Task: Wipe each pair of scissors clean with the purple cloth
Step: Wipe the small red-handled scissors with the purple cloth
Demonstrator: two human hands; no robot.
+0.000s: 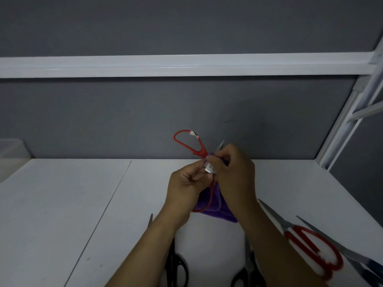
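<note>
Above the white table, my left hand (185, 183) grips a pair of red-handled scissors (187, 140) near the pivot. One red loop stands up to the left and the other hangs down between my hands. My right hand (234, 172) pinches the purple cloth (215, 210) around the blades, and a silver tip pokes out above my fingers. The cloth hangs down below both hands. On the table lie a black-handled pair (173, 264) under my left forearm, another black-handled pair (247, 266) between my forearms, a large red-handled pair (310, 249) at the right, and a dark-handled pair (356, 259) beyond it.
The white table (62, 214) has a seam running diagonally across its left half. A grey partition wall with a white rail (186, 65) stands behind it. A white frame post (348, 121) rises at the right, and a translucent box (12, 150) sits at the far left.
</note>
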